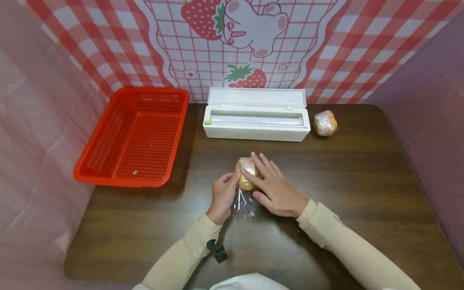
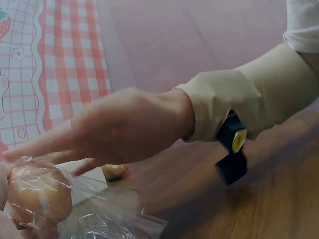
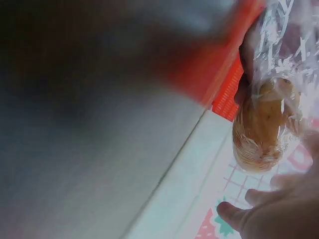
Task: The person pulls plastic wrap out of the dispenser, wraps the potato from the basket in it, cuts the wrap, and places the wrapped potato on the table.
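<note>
Bun (image 1: 247,174) mid-table betw hands, basket (image 1: 135,137) well left

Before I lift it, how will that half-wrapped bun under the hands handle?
The bun looks soft and light, so it probably squashes under a firm grip. Its loose cling film trails flat on the table, likely floppy and clingy. Being round, it may roll if pushed.

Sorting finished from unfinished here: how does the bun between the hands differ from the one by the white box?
The bun between the hands is touched by the left hand and right hand; the bun by the dispenser box lies untouched. The near bun trails loose plastic film across the table; the far bun's wrap looks tight all round. The near one sits mid-table, the far one at the back right. Both are round, golden and film-covered.
</note>
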